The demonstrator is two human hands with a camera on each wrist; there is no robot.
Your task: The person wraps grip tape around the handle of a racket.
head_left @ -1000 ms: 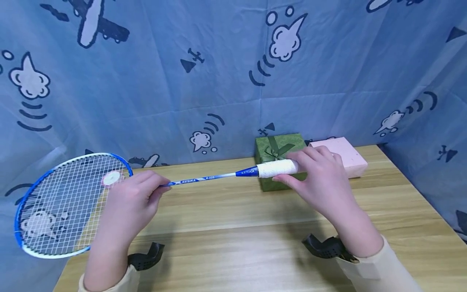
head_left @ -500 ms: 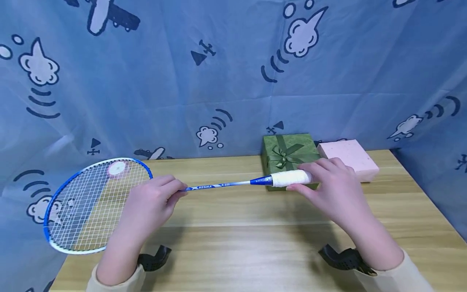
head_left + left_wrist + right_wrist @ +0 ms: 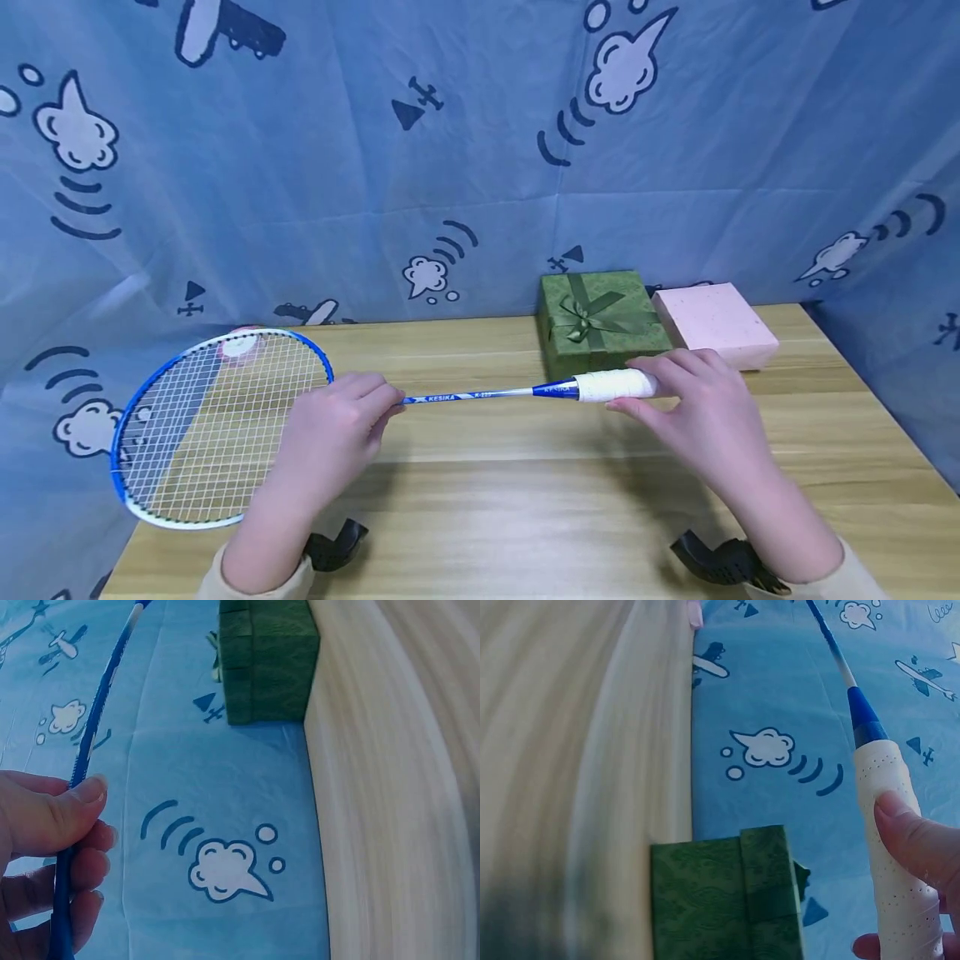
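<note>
A blue and white badminton racket (image 3: 468,397) is held level above the table by both hands. My left hand (image 3: 337,425) pinches its thin shaft near the strung head (image 3: 225,425), which points left. In the left wrist view, the thumb and curled fingers (image 3: 86,870) grip the blue shaft (image 3: 94,727). My right hand (image 3: 701,400) grips the white-wrapped handle (image 3: 615,385) toward its end. The right wrist view shows the thumb (image 3: 907,832) lying along the perforated white handle wrap (image 3: 896,892). The butt of the handle is hidden by the right hand.
A green gift box (image 3: 600,325) with a ribbon bow stands behind the handle. Right of it sits a pink box (image 3: 716,325). Under the racket is a wooden table (image 3: 480,517), and a blue printed cloth (image 3: 337,167) hangs behind. Something round, white and pink (image 3: 238,344) shows through the strings.
The racket and both hands have moved lower and to the right in the head view, partly because the view itself has shifted. Both hands keep their hold. The boxes stay where they were on the table.
</note>
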